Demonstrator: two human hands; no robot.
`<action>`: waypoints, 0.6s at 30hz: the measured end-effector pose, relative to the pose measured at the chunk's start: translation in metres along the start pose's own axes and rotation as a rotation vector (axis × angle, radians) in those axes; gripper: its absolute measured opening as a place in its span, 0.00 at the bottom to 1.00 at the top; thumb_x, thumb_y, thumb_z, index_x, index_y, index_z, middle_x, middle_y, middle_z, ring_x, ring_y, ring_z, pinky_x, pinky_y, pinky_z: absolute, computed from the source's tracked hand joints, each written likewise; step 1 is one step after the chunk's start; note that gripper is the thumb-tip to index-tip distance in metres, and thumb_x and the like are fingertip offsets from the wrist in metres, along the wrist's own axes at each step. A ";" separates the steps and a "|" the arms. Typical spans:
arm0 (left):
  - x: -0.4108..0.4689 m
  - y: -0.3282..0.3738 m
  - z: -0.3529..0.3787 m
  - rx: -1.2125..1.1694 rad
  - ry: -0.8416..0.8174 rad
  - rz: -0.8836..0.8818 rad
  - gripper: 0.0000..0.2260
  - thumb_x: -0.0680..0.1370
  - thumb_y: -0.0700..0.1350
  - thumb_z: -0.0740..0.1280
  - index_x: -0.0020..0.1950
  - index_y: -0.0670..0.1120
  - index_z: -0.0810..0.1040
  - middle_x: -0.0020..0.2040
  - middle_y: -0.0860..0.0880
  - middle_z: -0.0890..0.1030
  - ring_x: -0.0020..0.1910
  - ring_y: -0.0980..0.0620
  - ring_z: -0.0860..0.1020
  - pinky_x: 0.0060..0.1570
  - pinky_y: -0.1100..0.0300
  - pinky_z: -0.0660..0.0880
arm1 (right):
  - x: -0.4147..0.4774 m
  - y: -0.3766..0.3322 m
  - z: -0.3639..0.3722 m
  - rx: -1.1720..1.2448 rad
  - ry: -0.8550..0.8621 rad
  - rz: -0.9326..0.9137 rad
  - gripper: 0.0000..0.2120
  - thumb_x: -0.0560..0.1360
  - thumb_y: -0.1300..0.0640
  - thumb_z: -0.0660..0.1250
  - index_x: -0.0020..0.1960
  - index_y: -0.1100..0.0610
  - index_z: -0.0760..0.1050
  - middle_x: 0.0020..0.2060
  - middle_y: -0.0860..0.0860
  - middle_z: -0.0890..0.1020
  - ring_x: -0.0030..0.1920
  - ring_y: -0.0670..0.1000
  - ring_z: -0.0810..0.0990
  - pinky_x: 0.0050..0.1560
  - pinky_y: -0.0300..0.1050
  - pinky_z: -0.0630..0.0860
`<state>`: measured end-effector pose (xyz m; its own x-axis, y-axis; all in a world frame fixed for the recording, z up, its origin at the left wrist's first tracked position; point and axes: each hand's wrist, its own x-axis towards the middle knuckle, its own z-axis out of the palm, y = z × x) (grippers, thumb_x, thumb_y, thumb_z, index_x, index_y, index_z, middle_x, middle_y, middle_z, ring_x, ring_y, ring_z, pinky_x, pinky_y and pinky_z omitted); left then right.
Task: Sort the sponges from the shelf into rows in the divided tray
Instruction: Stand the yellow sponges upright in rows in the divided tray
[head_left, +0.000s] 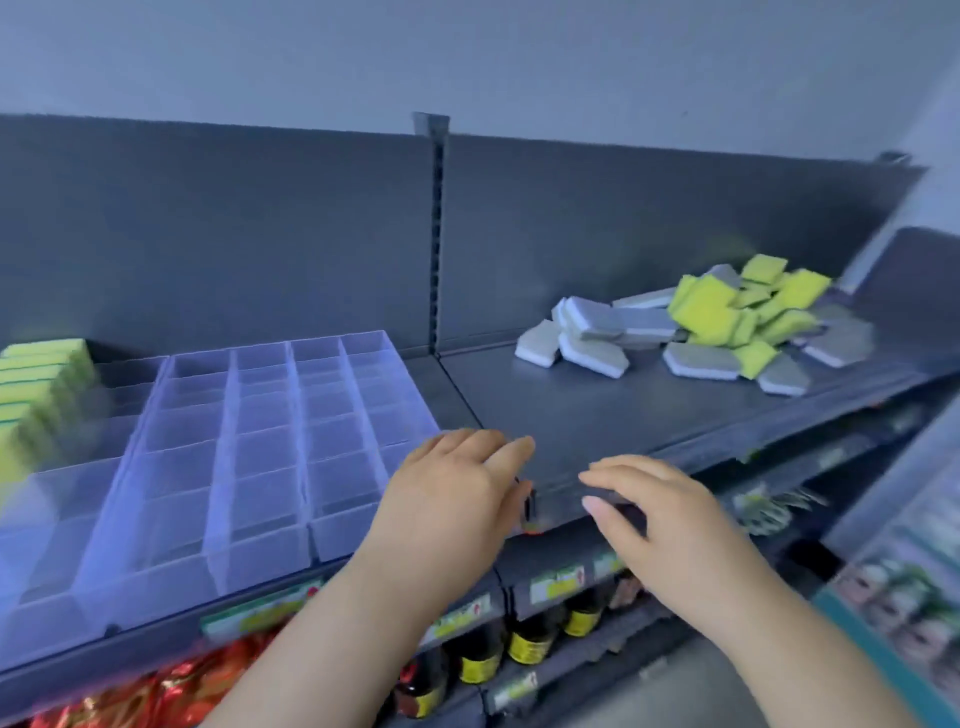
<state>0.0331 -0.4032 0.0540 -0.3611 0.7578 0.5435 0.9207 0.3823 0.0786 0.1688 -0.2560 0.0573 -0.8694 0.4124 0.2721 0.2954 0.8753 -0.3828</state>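
A clear divided tray (223, 467) lies on the left part of the dark shelf (571, 410). A row of yellow-green sponges (39, 384) stands upright in its far-left column. A loose pile of grey-white sponges (592, 327) and yellow sponges (717, 306) lies at the back right of the shelf. My left hand (452, 488) hovers by the tray's right front corner, fingers relaxed and holding nothing. My right hand (660, 509) is over the shelf's front edge, fingers extended, also holding nothing. Both hands are well short of the pile.
Below the shelf edge sit dark bottles with yellow labels (530, 644), price tags (558, 582) and red shiny packets (156, 696). A second shelving unit with goods (904, 597) stands at the right. An upright post (436, 234) splits the back panel.
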 end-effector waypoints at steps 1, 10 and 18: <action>0.008 0.019 0.014 -0.029 -0.017 0.022 0.18 0.73 0.52 0.56 0.54 0.49 0.82 0.45 0.53 0.83 0.42 0.50 0.82 0.42 0.61 0.77 | -0.013 0.023 -0.004 0.006 0.018 0.048 0.12 0.76 0.50 0.63 0.59 0.46 0.76 0.54 0.35 0.72 0.60 0.40 0.72 0.60 0.36 0.68; 0.052 0.124 0.128 -0.146 -0.239 0.183 0.12 0.69 0.51 0.65 0.48 0.52 0.83 0.41 0.56 0.83 0.35 0.52 0.82 0.23 0.60 0.76 | -0.085 0.149 -0.016 0.037 0.003 0.407 0.13 0.77 0.50 0.62 0.60 0.48 0.76 0.54 0.42 0.77 0.55 0.43 0.75 0.48 0.30 0.64; 0.132 0.180 0.183 -0.217 -0.248 0.256 0.14 0.73 0.53 0.58 0.42 0.52 0.82 0.39 0.55 0.82 0.36 0.51 0.81 0.26 0.56 0.78 | -0.056 0.228 -0.040 0.024 0.010 0.461 0.14 0.77 0.48 0.60 0.61 0.47 0.75 0.56 0.43 0.76 0.57 0.43 0.74 0.56 0.39 0.71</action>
<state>0.1238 -0.1377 -0.0125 -0.1171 0.9285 0.3523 0.9857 0.0652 0.1557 0.3010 -0.0697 -0.0103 -0.6454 0.7600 0.0768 0.6413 0.5937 -0.4861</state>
